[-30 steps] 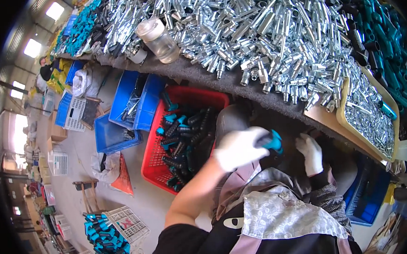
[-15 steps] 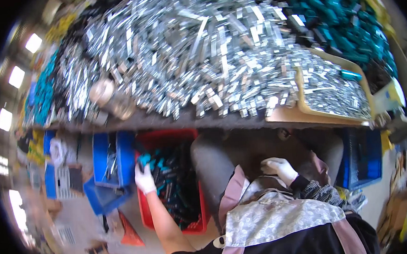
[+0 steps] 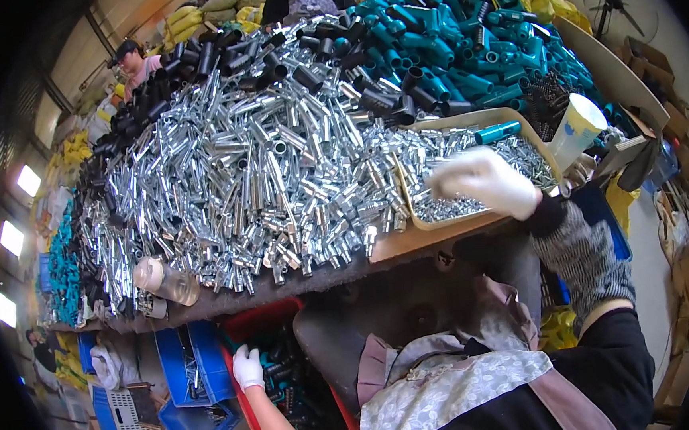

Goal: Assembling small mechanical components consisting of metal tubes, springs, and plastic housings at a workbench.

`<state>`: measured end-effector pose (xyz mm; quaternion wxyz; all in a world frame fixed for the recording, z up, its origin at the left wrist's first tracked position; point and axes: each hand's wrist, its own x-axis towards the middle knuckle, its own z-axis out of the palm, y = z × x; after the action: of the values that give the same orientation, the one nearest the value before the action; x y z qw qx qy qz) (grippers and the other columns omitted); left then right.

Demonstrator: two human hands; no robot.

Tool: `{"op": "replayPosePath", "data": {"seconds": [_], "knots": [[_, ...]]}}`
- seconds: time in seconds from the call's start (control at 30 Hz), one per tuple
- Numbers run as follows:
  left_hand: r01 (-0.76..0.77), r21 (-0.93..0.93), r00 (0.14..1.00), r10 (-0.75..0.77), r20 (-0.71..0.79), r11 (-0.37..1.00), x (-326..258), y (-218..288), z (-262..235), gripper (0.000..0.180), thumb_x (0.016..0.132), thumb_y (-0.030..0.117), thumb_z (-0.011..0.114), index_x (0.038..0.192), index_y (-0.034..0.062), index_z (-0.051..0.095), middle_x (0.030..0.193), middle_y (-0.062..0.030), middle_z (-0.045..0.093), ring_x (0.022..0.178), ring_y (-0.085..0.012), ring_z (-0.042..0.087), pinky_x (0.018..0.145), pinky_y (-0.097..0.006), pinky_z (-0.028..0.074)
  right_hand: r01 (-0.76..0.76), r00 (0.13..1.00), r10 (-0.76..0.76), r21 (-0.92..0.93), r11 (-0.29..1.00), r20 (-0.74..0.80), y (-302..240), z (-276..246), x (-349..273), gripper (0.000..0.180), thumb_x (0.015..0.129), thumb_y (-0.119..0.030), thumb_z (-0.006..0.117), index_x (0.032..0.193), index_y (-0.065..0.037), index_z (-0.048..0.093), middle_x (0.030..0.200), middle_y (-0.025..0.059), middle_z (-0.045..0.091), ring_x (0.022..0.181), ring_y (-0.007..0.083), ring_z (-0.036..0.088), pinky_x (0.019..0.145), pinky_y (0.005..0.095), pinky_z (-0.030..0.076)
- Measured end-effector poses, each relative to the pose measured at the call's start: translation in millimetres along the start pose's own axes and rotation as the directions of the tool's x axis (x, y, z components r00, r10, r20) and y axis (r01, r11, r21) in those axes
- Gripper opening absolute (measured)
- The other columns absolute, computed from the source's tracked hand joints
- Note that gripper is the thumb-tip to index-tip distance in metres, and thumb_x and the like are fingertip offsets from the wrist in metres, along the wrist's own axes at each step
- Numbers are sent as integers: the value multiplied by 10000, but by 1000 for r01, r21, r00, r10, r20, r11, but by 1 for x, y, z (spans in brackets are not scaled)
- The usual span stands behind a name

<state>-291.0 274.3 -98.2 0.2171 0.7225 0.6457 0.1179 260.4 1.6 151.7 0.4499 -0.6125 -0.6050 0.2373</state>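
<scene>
My left hand [image 3: 248,369], in a white glove, is at the inner left side of a red crate [image 3: 246,410]. Its fingers are slightly apart, and I see nothing held in them. Black and teal plastic parts [image 3: 286,379] fill the crate beside it. Over a cream tray [image 3: 427,224] of small metal pieces [image 3: 526,157] hovers my gloved right hand [image 3: 482,183]. Motion smears its fingers, so whether it holds anything is hidden. Behind that hand, a teal tube [image 3: 498,132] lies across the small pieces.
A heap of shiny metal tubes [image 3: 269,164] covers the bench, bordered by black sleeves [image 3: 206,58] and teal sleeves [image 3: 461,47]. A clear bottle [image 3: 165,281] lies near the edge. A paper cup [image 3: 577,129] stands right. Blue bins [image 3: 186,366] sit left; two people are beyond.
My right hand has risen from my lap to above the cream tray. My left hand stays at the red crate. The view has tilted up, bringing the people behind the heap into sight.
</scene>
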Motion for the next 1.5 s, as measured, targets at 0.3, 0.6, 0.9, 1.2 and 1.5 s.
{"op": "replayPosePath", "data": {"seconds": [0.3, 0.6, 0.9, 1.2, 1.5], "knots": [[-747, -381, 508, 837, 202, 545, -87, 306, -80, 347, 882, 162, 691, 1199, 22, 671, 1012, -144, 702, 922, -287, 694, 841, -351, 533, 212, 914, -403, -909, 359, 54, 50, 4, 168, 73, 774, -129, 652, 799, -98, 714, 777, 109, 696, 755, 324, 694, 672, 446, 536], [-612, 312, 769, 639, 20, 726, 5, 487, -60, 498, 945, 467, 581, 1245, 71, 610, 1169, -184, 700, 1096, -354, 673, 928, -466, 529, -103, 984, -121, -967, 234, -134, 72, 38, 209, 124, 811, -153, 681, 868, -112, 784, 785, 70, 740, 745, 264, 730, 618, 388, 508], [-546, 262, 830, 556, 43, 796, 41, 495, -40, 438, 807, 321, 636, 1140, 37, 666, 1185, -260, 676, 1135, -405, 647, 981, -467, 511, -272, 927, -107, -840, 470, -360, 64, 37, 197, 176, 824, -142, 632, 877, -62, 780, 844, 142, 746, 833, 300, 735, 689, 409, 549], [-232, -698, 808, 534, 249, 678, 26, 458, -53, 366, 821, 168, 676, 1154, 17, 680, 716, 2, 604, 507, -70, 484, 409, -233, 356, 183, 750, -523, -633, 752, -405, -5, 13, 92, 185, 806, -177, 718, 924, -58, 638, 872, 152, 630, 828, 337, 646, 725, 404, 517], [-307, -819, 633, 747, 205, 485, -184, 366, 9, 526, 840, 24, 702, 1329, 3, 510, 1007, -89, 681, 896, -138, 686, 717, -270, 567, -97, 993, 79, -220, 971, -86, 7, 122, -111, 266, 776, -285, 736, 903, -71, 644, 772, 150, 664, 735, 348, 683, 662, 421, 540]]}}
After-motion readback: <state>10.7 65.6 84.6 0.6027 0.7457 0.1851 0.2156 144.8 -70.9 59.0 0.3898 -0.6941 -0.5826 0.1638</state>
